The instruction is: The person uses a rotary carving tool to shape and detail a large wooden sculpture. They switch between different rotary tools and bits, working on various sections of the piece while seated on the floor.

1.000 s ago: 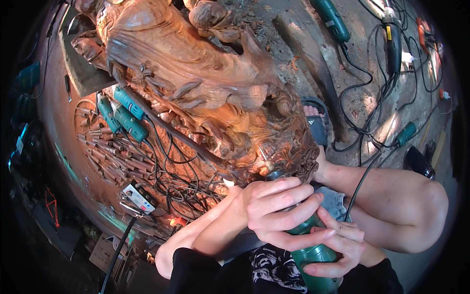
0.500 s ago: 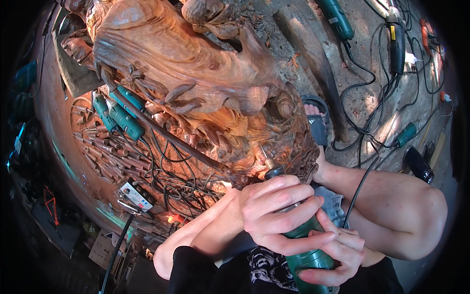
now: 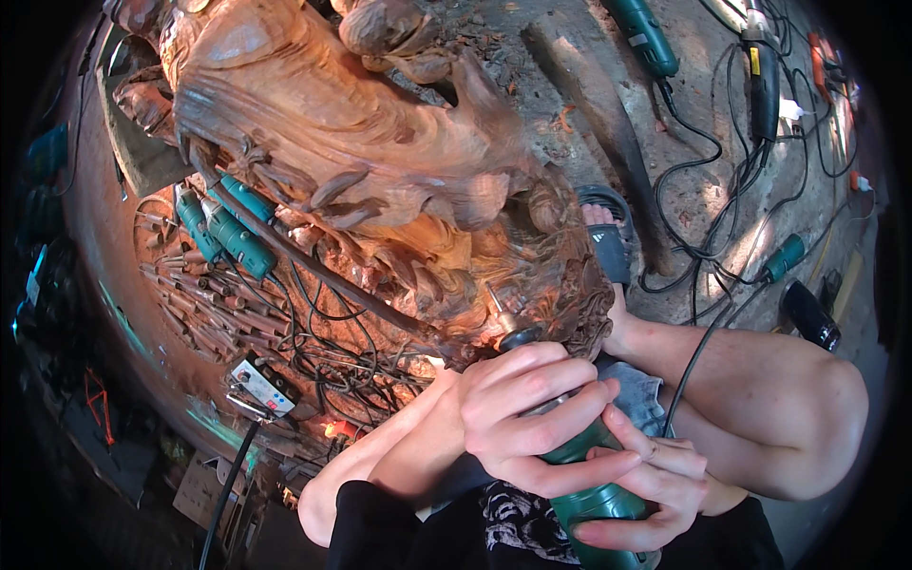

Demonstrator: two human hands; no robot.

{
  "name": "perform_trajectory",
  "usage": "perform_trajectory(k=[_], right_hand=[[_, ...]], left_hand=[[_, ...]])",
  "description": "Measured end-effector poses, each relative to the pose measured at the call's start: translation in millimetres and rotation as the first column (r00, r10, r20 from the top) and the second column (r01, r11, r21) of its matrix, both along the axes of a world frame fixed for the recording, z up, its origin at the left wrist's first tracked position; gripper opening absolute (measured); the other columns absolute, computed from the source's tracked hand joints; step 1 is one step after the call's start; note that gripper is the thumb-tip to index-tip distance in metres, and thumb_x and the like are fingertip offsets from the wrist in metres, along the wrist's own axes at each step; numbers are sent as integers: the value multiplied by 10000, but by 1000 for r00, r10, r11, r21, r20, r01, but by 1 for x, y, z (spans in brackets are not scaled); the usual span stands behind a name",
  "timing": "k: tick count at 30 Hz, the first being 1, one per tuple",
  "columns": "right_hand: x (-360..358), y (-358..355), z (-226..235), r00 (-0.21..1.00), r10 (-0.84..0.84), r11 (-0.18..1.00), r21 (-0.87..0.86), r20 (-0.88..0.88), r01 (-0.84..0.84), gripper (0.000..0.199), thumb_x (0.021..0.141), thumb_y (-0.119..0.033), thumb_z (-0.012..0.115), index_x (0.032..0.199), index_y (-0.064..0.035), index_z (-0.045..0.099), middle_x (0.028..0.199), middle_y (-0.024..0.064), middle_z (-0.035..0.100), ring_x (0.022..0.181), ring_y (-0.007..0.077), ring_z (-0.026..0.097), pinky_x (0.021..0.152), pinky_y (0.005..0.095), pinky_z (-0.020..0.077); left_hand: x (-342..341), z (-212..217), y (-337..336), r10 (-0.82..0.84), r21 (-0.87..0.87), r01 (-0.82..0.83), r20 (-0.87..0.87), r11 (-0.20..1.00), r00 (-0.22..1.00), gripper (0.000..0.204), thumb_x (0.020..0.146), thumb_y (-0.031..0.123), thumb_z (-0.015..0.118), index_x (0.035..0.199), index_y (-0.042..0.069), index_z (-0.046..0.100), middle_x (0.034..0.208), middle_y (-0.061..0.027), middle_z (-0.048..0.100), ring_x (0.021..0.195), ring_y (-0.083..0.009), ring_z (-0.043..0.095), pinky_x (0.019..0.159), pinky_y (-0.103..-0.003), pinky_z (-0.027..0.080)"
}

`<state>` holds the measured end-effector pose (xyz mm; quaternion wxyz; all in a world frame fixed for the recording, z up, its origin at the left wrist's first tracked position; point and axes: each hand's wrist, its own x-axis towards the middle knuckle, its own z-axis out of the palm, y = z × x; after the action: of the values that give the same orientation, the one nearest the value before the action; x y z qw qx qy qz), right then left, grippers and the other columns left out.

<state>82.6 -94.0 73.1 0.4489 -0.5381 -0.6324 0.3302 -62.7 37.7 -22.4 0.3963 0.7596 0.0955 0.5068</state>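
Both my hands are wrapped round a green die grinder (image 3: 597,505). My left hand (image 3: 532,408) closes over its front end, close to the black collar (image 3: 520,337). My right hand (image 3: 655,484) grips the body farther back, fingers overlapping the left ones. From the collar a thin metal bit (image 3: 495,302) points up at the lower end of a large reddish-brown wood carving (image 3: 332,114), with folds and leafy shapes. Whether the bit touches the wood I cannot tell.
Several green power tools (image 3: 242,242) lie left of the carving, beside a pile of wooden-handled chisels (image 3: 218,304) and tangled black cords (image 3: 332,351). A control box (image 3: 263,388) sits lower left. More grinders (image 3: 641,38) and cords rest on the ground at right, near a long timber (image 3: 598,133).
The grinder's bit has shifted slightly left along the carving, my hands moving a little with it. Both keep their hold. The whole view has shifted slightly.
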Motion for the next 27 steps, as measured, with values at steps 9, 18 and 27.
perform_trajectory(k=[9, 18, 27], right_hand=[[-5, -6, 0, 997, -71, 996, -58, -40, 68, 356, 886, -83, 785, 1190, -265, 748, 1125, 302, 730, 1058, 489, 743, 749, 441, 673], [38, -6, 7, 916, 194, 945, -182, -352, -270, 401, 878, -150, 805, 1258, -144, 677, 1266, 368, 649, 1212, 609, 603, 1008, 634, 524], [41, -2, -6, 902, 210, 945, -158, -376, -286, 459, 874, -159, 820, 1302, -149, 654, 1314, 400, 609, 1254, 634, 564, 1046, 658, 495]], left_hand=[[1, -2, -1, -33, -31, 33, -18, 999, 999, 431, 795, 83, 781, 1220, 154, 760, 1053, -146, 681, 851, -268, 668, 655, -354, 565], [-1, 11, -1, -57, -28, 53, -188, 998, 980, 614, 774, 92, 877, 1314, 311, 685, 1142, -92, 698, 912, -262, 711, 739, -367, 581], [-5, 12, 4, -110, -57, 99, -249, 993, 962, 589, 792, 119, 839, 1324, 320, 686, 1176, -89, 686, 911, -255, 705, 747, -381, 562]])
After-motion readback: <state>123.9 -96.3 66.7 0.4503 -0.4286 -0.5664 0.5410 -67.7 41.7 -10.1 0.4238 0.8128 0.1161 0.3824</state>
